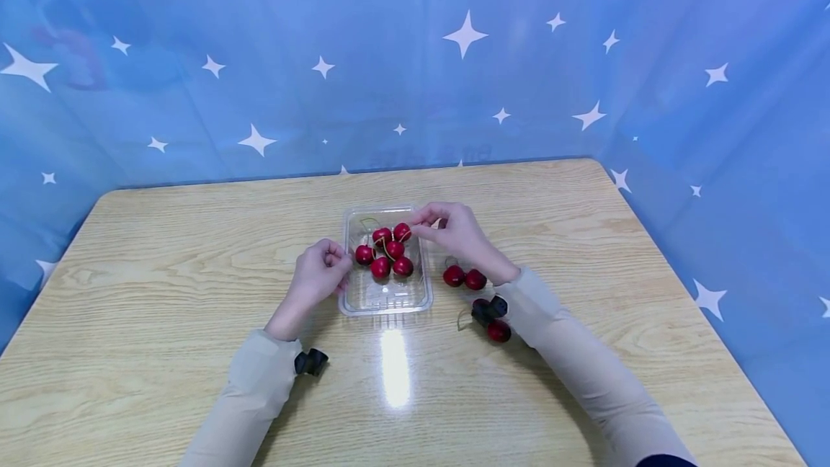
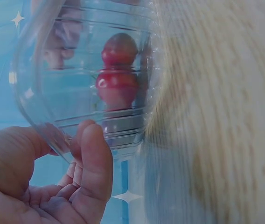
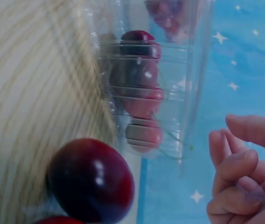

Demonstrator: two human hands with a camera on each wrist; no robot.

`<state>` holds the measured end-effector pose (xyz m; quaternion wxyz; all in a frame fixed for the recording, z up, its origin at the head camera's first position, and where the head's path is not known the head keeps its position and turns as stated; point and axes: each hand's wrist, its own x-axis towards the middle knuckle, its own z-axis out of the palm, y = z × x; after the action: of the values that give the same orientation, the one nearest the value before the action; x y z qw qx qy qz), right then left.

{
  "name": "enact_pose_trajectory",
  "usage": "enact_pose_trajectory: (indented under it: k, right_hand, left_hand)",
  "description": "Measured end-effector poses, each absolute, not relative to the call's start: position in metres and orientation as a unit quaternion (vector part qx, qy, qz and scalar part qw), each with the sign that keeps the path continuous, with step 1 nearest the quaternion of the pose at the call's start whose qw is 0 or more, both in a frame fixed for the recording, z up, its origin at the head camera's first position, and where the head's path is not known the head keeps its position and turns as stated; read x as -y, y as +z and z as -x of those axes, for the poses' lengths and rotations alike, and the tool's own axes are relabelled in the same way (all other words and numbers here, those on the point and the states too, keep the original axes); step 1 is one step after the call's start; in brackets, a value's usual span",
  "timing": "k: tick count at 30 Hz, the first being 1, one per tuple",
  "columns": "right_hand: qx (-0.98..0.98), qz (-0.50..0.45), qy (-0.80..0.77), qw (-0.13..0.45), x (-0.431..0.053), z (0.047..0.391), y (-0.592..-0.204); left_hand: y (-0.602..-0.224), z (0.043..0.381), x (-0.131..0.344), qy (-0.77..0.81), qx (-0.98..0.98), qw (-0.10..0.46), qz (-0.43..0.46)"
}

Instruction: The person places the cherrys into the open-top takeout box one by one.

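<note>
A clear plastic container (image 1: 385,303) holds several red cherries (image 1: 380,267), some with green stems. At its left side my left hand (image 1: 319,272) pinches the rim between thumb and fingers; in the left wrist view, the fingertips (image 2: 93,140) lie against the clear wall. My right hand (image 1: 454,228) is over the container's far right corner, close to a cherry (image 1: 402,232) inside. The right wrist view shows its fingers (image 3: 237,168) loosely bent, the thumb apart from them, and nothing held.
Two cherries (image 1: 454,276) lie on the wooden table (image 1: 194,272) right of the container. Nearer, by the right wrist, is another cherry (image 1: 499,331) beside one partly covered by the black wrist camera (image 1: 498,306). A blue star-patterned curtain (image 1: 389,56) stands behind the table.
</note>
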<state>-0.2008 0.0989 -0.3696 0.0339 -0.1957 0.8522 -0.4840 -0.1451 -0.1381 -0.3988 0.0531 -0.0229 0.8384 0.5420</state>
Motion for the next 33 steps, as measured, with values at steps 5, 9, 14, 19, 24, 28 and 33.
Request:
enact_pose_trajectory:
  k: [5, 9, 14, 19, 24, 28, 33]
  right_hand:
    - [-0.85, 0.187, -0.491, 0.031, -0.106, 0.198, -0.364]
    - [-0.851, 0.174, -0.496, 0.027, -0.114, 0.196, -0.359]
    - [-0.853, 0.159, -0.496, 0.029, -0.13, 0.192, -0.356]
    - [-0.856, 0.144, -0.495, 0.031, -0.146, 0.186, -0.356]
    - [-0.856, 0.144, -0.495, 0.025, -0.157, 0.178, -0.355]
    - [-0.858, 0.141, -0.493, 0.027, -0.165, 0.169, -0.355]
    - [-0.863, 0.14, -0.485, 0.025, -0.175, 0.159, -0.355]
  left_hand:
    - [-0.399, 0.145, 0.138, 0.542, -0.838, 0.052, 0.023]
    - [-0.4, 0.146, 0.138, 0.539, -0.84, 0.051, 0.023]
    - [-0.4, 0.146, 0.138, 0.538, -0.841, 0.05, 0.02]
    - [-0.399, 0.145, 0.138, 0.539, -0.84, 0.051, 0.021]
    - [-0.398, 0.144, 0.138, 0.536, -0.842, 0.056, 0.023]
    - [-0.397, 0.143, 0.138, 0.536, -0.842, 0.057, 0.023]
    - [-0.397, 0.144, 0.137, 0.533, -0.844, 0.056, 0.021]
